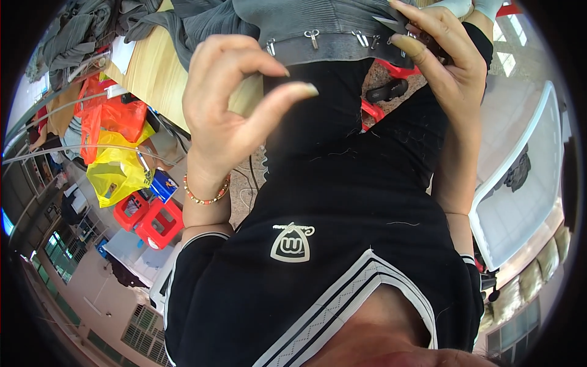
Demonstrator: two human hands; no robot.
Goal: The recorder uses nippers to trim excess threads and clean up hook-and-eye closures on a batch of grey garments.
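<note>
A grey ribbed knit garment (pixel 318 27) lies across my lap, its banded edge towards me. Several silver metal clasps (pixel 312 38) sit along that band. My left hand (pixel 226 101) is raised just in front of the cloth, to the left. Its fingers curl, and the thumb and index tips stand apart with nothing visible between them. At the upper right, my right hand (pixel 449 58) closes round thread snips (pixel 391 24). Their pointed silver blade shows past the fingers beside the garment; the rest is hidden in the hand.
A wooden table (pixel 156 73) at the left bears more grey cloth (pixel 70 37). Below it are red and yellow plastic bags (pixel 119 168) and a red stool (pixel 160 223). A translucent white bin (pixel 520 202) stands at my right, dark cloth inside. A dark shoe (pixel 387 90) is on the floor.
</note>
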